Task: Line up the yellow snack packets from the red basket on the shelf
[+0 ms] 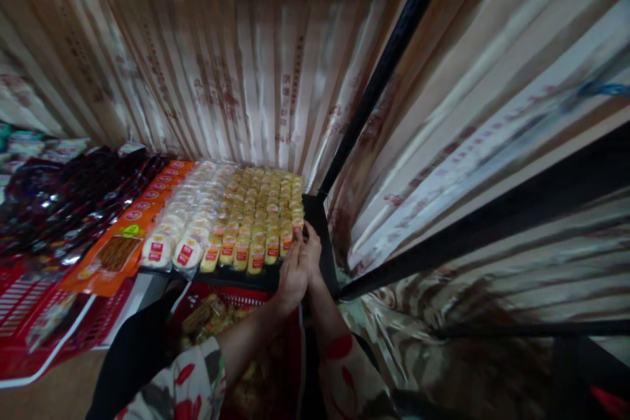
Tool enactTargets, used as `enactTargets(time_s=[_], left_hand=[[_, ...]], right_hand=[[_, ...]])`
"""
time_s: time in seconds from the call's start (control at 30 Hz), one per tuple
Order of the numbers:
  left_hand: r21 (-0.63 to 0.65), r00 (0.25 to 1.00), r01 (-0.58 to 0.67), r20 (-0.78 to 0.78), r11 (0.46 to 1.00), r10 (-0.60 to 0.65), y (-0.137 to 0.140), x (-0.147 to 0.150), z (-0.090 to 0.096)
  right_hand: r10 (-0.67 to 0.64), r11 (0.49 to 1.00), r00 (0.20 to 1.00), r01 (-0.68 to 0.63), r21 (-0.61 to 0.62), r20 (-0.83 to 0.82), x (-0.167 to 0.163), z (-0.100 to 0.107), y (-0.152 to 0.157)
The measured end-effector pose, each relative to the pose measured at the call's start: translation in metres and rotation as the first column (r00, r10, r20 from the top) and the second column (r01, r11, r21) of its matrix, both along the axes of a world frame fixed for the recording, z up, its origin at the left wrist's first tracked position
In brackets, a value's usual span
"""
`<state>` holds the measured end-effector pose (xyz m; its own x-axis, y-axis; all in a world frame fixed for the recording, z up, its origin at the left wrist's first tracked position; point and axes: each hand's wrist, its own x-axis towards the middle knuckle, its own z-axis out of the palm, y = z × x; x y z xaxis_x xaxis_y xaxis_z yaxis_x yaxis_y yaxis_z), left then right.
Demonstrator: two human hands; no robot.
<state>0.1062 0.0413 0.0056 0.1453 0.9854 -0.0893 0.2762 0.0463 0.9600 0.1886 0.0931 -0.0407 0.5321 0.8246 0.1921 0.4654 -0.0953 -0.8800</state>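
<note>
in the head view, a black shelf [322,236] is seen, and on it many small yellow packs [241,252] with red and orange labels are set in tight rows. these rows are placed in the right part, from the back edge until near the front edge. at the right end of the front row, the left hand [293,275] and the right hand [313,252] are placed side by side, touching each other. the fingers of both are pointed forward, close together and a little bent, at the column nearest the right edge; whether a pack is gripped there or only touched cannot be told, because the view is partly covered by them.

to the left of the yellow packs, white round packs [189,236] are laid in columns, and next to these an orange package [118,256]. farther left, dark shiny packages [73,203] are piled, rather blurred. below the front edge, a red basket [241,295] is placed, in which yellowish packs [211,315] are contained. by printed plastic sheets [246,46] the back edge is bordered, and at the back right corner a black post [384,85] is seen.
</note>
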Motion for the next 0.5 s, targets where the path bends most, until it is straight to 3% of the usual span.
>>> enactTargets(time_s=[0.27, 0.4, 0.5], left_hand=[[-0.005, 0.996, 0.024, -0.091, 1.0, -0.024, -0.007, -0.004, 0.012], [0.023, 0.994, 0.046, -0.098, 0.999, -0.044, -0.011, -0.009, 0.017], [0.091, 0.994, 0.058, -0.102, 0.994, -0.049, -0.019, -0.017, 0.017]], right_hand=[[0.069, 0.996, 0.998, -0.069, 0.057, 0.004, 0.001, 0.002, -0.007], [0.048, 0.998, 0.999, -0.049, 0.025, 0.024, -0.001, 0.009, -0.012], [-0.038, 0.999, 0.999, 0.038, 0.025, 0.034, -0.005, 0.017, -0.021]])
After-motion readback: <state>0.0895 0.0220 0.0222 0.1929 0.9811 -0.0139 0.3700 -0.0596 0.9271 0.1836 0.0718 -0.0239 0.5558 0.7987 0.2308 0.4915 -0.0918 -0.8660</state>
